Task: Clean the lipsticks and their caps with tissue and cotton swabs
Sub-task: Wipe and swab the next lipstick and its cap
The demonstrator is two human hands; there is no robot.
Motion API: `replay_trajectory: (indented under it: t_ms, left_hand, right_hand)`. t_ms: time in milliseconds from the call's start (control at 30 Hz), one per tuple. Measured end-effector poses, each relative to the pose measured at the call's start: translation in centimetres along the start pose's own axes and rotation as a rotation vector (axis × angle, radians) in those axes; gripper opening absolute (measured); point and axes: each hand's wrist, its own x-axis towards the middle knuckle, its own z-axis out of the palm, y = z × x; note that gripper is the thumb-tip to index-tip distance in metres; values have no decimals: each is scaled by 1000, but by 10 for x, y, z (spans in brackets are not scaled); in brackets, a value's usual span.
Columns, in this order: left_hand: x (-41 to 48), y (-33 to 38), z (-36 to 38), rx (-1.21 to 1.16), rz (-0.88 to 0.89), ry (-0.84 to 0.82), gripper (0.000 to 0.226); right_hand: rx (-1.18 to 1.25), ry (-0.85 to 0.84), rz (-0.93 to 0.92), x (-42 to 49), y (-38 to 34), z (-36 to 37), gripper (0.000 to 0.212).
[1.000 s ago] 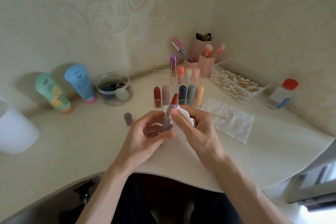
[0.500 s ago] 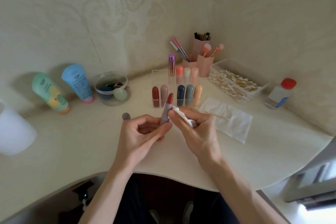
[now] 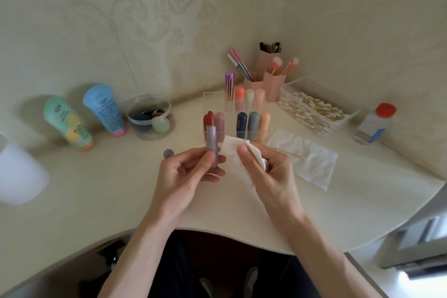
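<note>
My left hand (image 3: pixel 186 174) holds an uncapped mauve lipstick (image 3: pixel 211 139) upright between thumb and fingers, its red bullet pointing up. Beside it, my right hand (image 3: pixel 263 169) pinches a folded white tissue (image 3: pixel 233 147) just right of the tube, close to it; contact is unclear. The lipstick's mauve cap (image 3: pixel 168 153) stands on the table left of my left hand. Behind my hands a clear organizer (image 3: pixel 208 99) carries several capped lipsticks in two rows. A flat tissue (image 3: pixel 312 159) with a cotton swab (image 3: pixel 289 153) on it lies to the right.
A clear box of cotton swabs (image 3: pixel 312 109) and a red-capped bottle (image 3: pixel 373 123) stand at the right. Pink brush holders (image 3: pixel 271 80) are in the corner. A round jar (image 3: pixel 151 117), two tubes (image 3: pixel 104 109) and a white container (image 3: pixel 19 172) sit at the left.
The lipstick has swung from tilted right to upright and shifted left. My right hand has drawn the tissue off the bullet to the right side of the tube.
</note>
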Motion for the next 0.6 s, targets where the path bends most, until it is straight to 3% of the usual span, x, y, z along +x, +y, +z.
replay_trajectory:
  t_ms: [133, 267, 600]
  left_hand:
    - [1, 0, -3, -63, 1, -47, 26]
    - [3, -3, -8, -125, -6, -160, 30]
    - [-1, -1, -8, -175, -80, -388, 36]
  right_hand:
    - [78, 19, 88, -2, -7, 0, 42]
    - [23, 46, 182, 1, -2, -1, 46]
    - [21, -255, 146, 10, -12, -3, 44]
